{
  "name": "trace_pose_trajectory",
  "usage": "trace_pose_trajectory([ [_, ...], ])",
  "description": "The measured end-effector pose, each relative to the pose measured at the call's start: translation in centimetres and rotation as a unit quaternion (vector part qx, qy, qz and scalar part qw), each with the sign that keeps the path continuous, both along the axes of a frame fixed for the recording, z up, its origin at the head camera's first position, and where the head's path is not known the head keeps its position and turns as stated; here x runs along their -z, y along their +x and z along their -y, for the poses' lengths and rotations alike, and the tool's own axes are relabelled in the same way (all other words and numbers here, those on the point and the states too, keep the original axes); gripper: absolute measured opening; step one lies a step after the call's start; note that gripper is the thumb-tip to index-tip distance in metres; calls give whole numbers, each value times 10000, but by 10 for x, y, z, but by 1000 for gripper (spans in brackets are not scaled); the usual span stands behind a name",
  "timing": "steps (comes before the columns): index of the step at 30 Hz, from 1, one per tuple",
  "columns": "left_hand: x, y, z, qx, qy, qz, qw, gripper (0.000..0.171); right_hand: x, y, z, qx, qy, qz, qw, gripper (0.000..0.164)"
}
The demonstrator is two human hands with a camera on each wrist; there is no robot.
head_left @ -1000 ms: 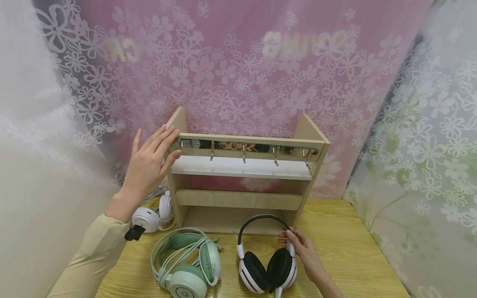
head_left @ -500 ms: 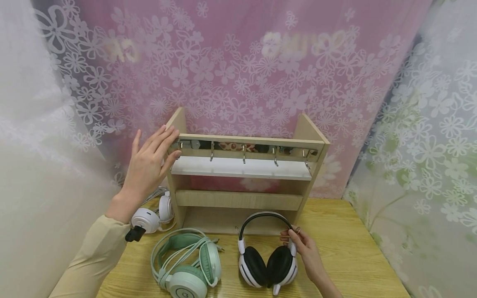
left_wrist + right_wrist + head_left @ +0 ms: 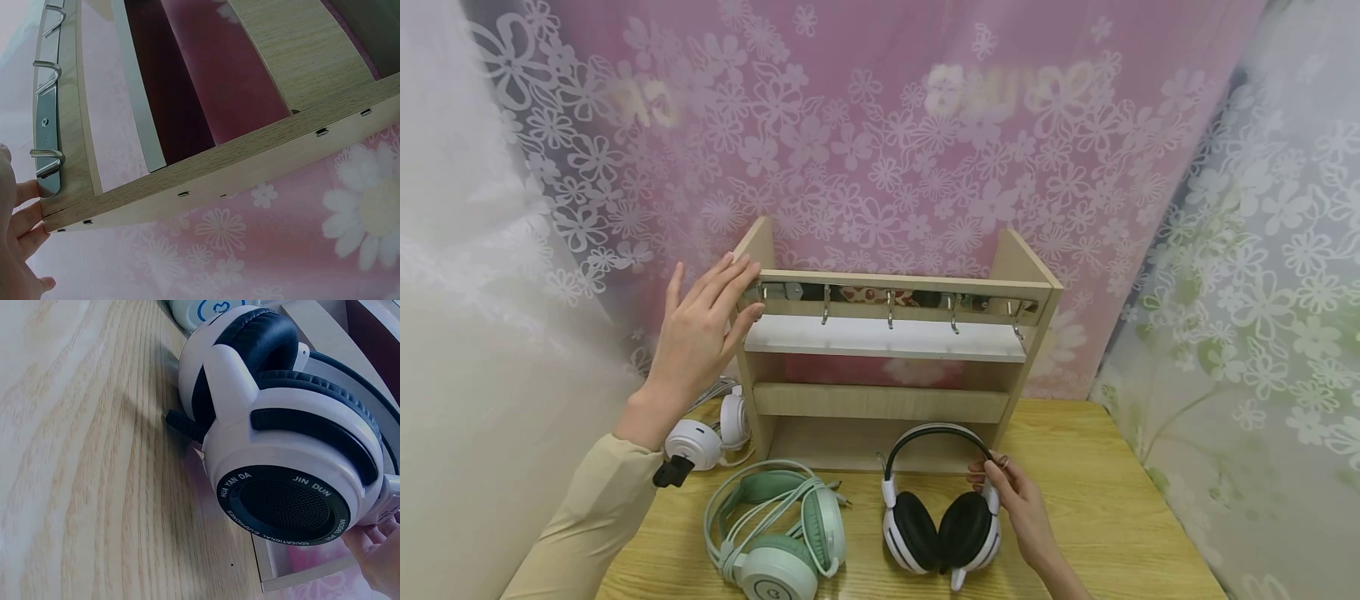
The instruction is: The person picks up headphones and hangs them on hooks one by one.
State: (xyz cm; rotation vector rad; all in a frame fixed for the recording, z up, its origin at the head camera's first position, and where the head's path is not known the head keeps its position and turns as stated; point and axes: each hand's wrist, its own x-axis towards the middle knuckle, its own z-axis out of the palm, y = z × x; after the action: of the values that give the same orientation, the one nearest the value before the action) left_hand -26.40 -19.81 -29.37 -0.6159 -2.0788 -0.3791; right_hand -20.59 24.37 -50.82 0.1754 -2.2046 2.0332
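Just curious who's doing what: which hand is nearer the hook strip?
The left hand: it touches the shelf beside the hook strip. The right hand is lower, holding the black-padded headphones.

From the black-and-white headphones (image 3: 964,531), the wooden rack (image 3: 880,402) blocks our way at twelve o'clock and the green headphones (image 3: 773,567) at nine; past the right hand (image 3: 1018,504), we have free table (image 3: 1112,500) at three.

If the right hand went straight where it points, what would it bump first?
Carrying the white-and-black headphones, the right hand would probably meet the wooden hook rack first; the depth between is unclear.
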Motion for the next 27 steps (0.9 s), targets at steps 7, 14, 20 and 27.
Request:
trace_pose_trajectory([
  [7,0,0,0,-37,-19,1,10000,54,-3,1,-3,16,74,-70,9999,35],
  [14,1,-1,0,-30,-4,-34,10000,53,-6,4,-6,-1,204,-135,9997,38],
  [20,1,-1,0,-32,9,-45,10000,55,-9,2,-8,69,98,-218,9997,38],
  [27,1,-1,0,-36,4,-38,10000,53,-14,2,-11,86,-80,-338,9994,37],
])
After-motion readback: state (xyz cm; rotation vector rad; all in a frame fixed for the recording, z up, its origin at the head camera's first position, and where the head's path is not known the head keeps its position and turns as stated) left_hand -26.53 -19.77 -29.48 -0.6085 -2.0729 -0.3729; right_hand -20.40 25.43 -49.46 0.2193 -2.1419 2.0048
